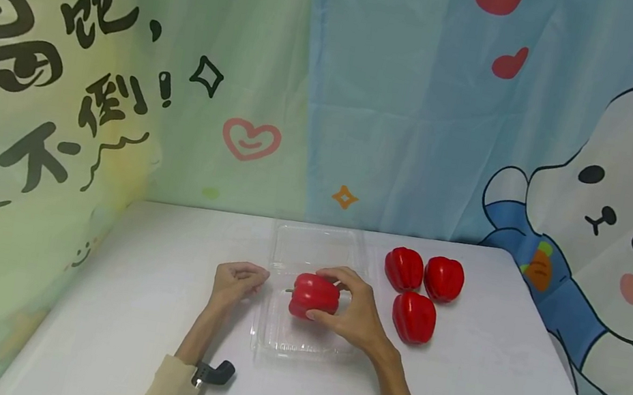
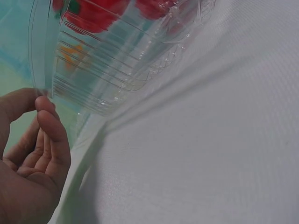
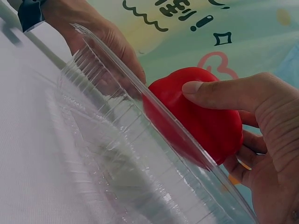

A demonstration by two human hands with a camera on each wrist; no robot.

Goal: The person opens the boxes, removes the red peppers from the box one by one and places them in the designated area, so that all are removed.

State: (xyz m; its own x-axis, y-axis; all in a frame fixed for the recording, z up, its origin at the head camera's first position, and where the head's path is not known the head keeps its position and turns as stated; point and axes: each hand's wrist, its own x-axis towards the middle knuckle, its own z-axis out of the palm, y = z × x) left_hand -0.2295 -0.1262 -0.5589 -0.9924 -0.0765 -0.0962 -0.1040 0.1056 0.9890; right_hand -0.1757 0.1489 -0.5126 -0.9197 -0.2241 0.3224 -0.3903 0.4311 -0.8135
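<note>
My right hand (image 1: 359, 313) grips a red bell pepper (image 1: 313, 296), its stem toward the left, inside the outline of a clear plastic clamshell box (image 1: 275, 339). Seen from the right wrist, the thumb lies across the pepper (image 3: 187, 119) and the other fingers are behind it; the pepper's lower part sits below the near rim of the box (image 3: 117, 140). At the left side of the box is my left hand (image 1: 235, 285). In the left wrist view its thumb and forefinger pinch the box's thin rim (image 2: 41, 56), the other fingers curled.
Three more red bell peppers, one (image 1: 404, 269) at the back, another (image 1: 444, 279) beside it and one (image 1: 413, 318) in front, lie right of the box. The box's lid (image 1: 315, 246) is folded open toward the printed curtain (image 1: 364, 129) behind the white table (image 1: 170, 257).
</note>
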